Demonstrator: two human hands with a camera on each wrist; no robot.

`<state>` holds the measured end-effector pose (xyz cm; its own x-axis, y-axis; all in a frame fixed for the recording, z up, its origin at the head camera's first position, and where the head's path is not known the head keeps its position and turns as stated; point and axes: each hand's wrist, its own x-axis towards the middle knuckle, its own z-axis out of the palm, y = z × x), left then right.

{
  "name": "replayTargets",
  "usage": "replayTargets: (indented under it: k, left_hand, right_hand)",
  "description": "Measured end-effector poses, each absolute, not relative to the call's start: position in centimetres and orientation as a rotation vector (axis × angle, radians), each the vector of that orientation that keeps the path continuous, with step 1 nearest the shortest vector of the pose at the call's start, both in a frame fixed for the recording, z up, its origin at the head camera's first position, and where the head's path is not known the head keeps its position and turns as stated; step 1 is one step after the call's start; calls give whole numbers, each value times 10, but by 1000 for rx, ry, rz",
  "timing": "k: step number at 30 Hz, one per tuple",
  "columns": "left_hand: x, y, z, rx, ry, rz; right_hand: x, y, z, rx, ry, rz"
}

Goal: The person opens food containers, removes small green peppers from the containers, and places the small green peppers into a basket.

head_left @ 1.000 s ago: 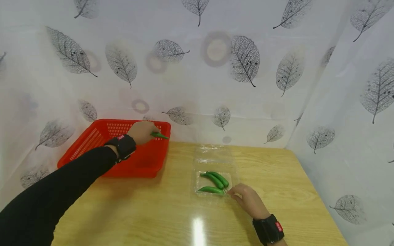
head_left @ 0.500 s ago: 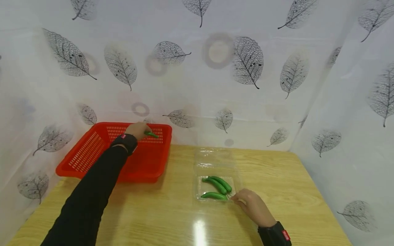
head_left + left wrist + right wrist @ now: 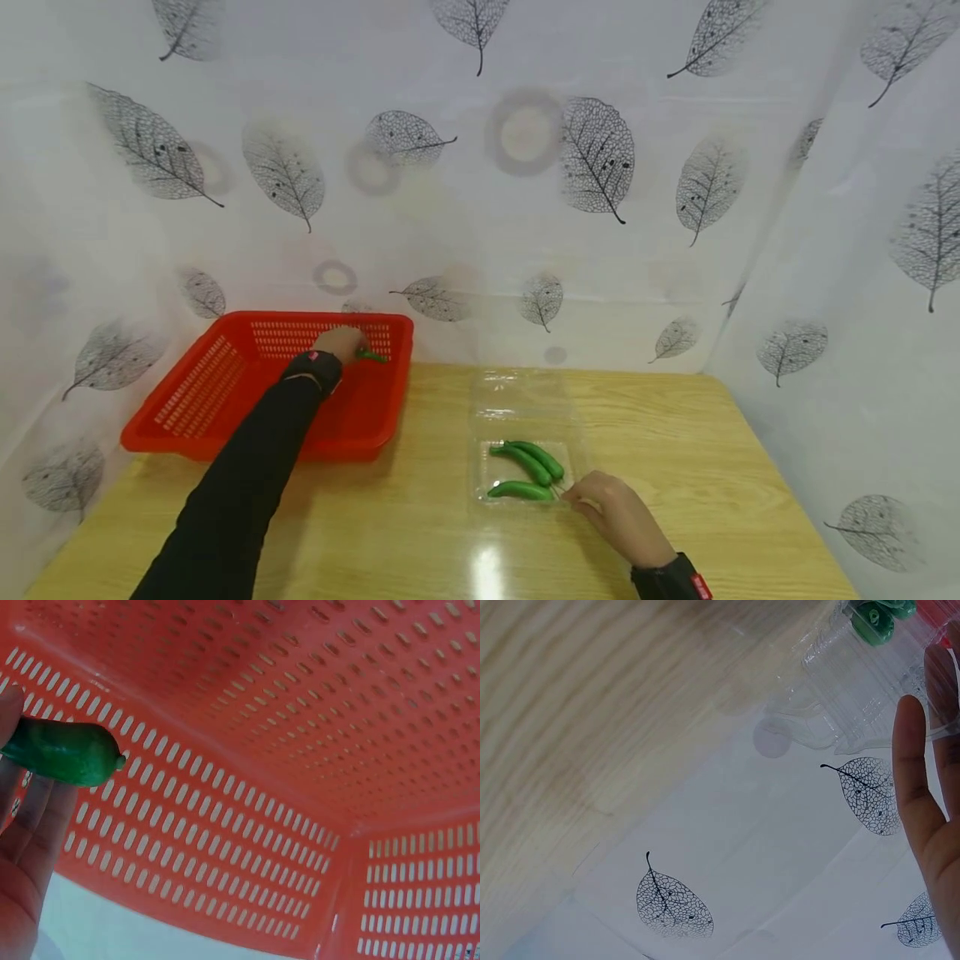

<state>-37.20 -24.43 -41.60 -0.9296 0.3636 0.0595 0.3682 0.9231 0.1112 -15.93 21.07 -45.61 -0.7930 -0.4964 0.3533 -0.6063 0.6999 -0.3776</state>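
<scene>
My left hand (image 3: 341, 342) reaches into the red perforated basket (image 3: 202, 392) at the table's back left and holds a green chili pepper (image 3: 371, 356) over its far right part. The left wrist view shows the pepper (image 3: 64, 752) resting against my fingers (image 3: 30, 832) close to the basket's slotted wall (image 3: 247, 825). My right hand (image 3: 611, 510) touches the near right corner of a clear plastic clamshell box (image 3: 525, 417), which lies open and has three green peppers (image 3: 525, 467) in its tray. The right wrist view catches the box's edge (image 3: 862, 690) and my straight fingers (image 3: 919, 802).
The wooden table (image 3: 420, 533) is enclosed by leaf-patterned white sheets (image 3: 525, 208) at the back and on the right. The basket fills the back left corner. The clamshell's lid (image 3: 517, 392) lies flat behind its tray.
My left hand has lowered the pepper from above the basket's far rim down into the basket. The right hand has stayed at the box's corner. The head view has tilted slightly.
</scene>
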Motion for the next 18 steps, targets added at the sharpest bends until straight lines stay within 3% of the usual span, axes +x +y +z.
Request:
replayTargets:
  k: [18]
  left_hand:
    - [-376,-237,-442,-542,-3087,-173]
  right_hand:
    - [-160,211,-455,891,-2683,706]
